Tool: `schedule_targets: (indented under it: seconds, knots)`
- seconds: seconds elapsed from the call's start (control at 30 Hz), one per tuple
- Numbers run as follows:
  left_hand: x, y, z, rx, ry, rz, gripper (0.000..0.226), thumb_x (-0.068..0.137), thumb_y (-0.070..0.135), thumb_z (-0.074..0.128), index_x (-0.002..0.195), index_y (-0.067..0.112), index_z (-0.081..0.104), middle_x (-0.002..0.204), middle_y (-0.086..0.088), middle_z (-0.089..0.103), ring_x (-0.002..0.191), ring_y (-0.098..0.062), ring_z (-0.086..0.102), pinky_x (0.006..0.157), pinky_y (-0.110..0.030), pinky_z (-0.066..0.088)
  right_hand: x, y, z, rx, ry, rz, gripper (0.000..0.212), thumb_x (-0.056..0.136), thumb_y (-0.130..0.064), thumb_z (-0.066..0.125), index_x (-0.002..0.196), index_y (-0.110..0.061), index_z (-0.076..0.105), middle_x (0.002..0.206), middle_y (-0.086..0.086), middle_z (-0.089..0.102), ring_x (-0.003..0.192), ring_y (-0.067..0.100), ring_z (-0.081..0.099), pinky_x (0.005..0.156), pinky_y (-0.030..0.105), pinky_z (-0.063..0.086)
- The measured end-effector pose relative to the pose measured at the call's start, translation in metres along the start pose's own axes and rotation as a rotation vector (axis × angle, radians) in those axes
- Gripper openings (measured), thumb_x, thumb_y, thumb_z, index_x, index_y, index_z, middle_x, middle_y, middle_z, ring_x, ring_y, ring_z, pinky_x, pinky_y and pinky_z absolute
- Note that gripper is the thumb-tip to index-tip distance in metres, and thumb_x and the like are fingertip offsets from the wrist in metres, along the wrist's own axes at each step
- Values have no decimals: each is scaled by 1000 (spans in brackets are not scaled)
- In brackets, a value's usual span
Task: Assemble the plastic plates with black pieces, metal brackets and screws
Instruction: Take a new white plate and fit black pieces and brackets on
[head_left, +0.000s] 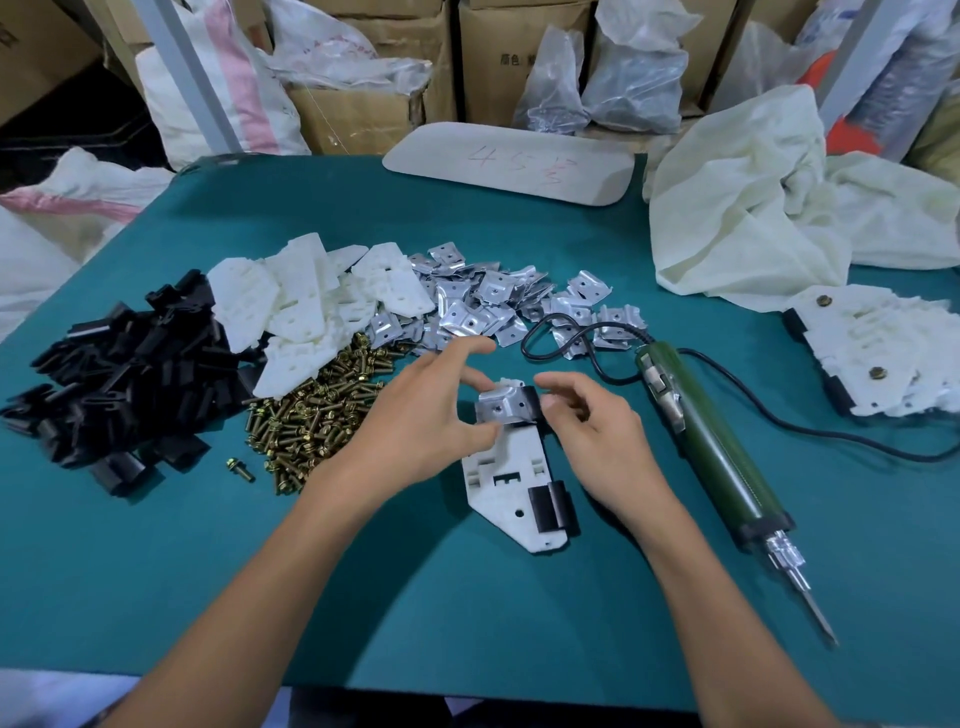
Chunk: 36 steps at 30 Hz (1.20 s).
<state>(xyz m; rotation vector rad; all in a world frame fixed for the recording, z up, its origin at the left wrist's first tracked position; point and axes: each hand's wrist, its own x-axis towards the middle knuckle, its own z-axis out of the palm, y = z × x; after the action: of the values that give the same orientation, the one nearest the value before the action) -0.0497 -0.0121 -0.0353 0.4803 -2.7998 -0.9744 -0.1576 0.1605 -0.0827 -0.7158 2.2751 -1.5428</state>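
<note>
The near half of the bench (156, 571) lies bare green up to its front edge, with only the two forearms crossing it; the left side is crowded by a heap of black pieces (130, 374), a pile of white plates (311, 296), the screws (311, 410) and one stray screw (240, 467) lying apart; loose brackets (498, 301) spread behind the hands; to the right an electric screwdriver (711, 457) lies just beside the right wrist, bit toward the front edge, its cable (561, 338) looping behind; finished assemblies (872, 353) sit at the right edge, a crumpled cloth (753, 208) and a pale board (509, 161) at the back; the plastic plate (511, 483) lies flat at mid-bench between the hands, its long axis running far to near, its pointed end toward the person and leaning a little right; a near black piece (553, 506) sits on its right edge, a far black piece (530, 405) at its far end with a metal bracket (498, 410) just beside it; the left hand (415, 431) pinches this bracket between thumb and finger, forefinger raised; the right hand (597, 431), fingers curled, meets the far black piece, though whether it grips I cannot tell
</note>
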Motion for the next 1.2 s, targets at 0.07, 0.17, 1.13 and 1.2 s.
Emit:
schedule_targets:
  seconds: [0.07, 0.17, 1.13, 1.2]
  knots:
    - [-2, 0, 3, -30, 35, 31, 74, 78, 37, 78, 139, 46, 36, 111, 32, 61, 103, -6, 47, 91, -31, 42, 2, 0, 1, 126, -10, 58, 21, 98, -18, 67, 115, -29, 72, 105, -11, 73, 94, 6, 69, 89, 25, 54]
    - [-4, -2, 7, -82, 79, 86, 71, 79, 34, 80, 136, 49, 40, 112, 34, 63, 105, -1, 51, 88, -16, 37, 2, -4, 2, 438, -42, 177, 23, 93, -10, 74, 114, -20, 74, 106, 7, 72, 88, 19, 71, 86, 37, 60]
    - [-18, -10, 33, -850, 64, -156, 33, 89, 43, 72, 92, 11, 78, 96, -30, 67, 78, -24, 57, 74, -43, 44, -4, -16, -2, 739, -127, 231, 18, 95, -4, 68, 107, -17, 62, 95, 4, 77, 85, 14, 74, 72, 23, 60]
    - [-18, -12, 34, -822, 66, -139, 36, 91, 45, 69, 92, 10, 77, 96, -32, 66, 78, -23, 56, 74, -41, 43, -5, -16, -1, 734, -126, 228, 18, 94, -6, 70, 106, -18, 62, 94, 5, 77, 84, 14, 73, 72, 23, 60]
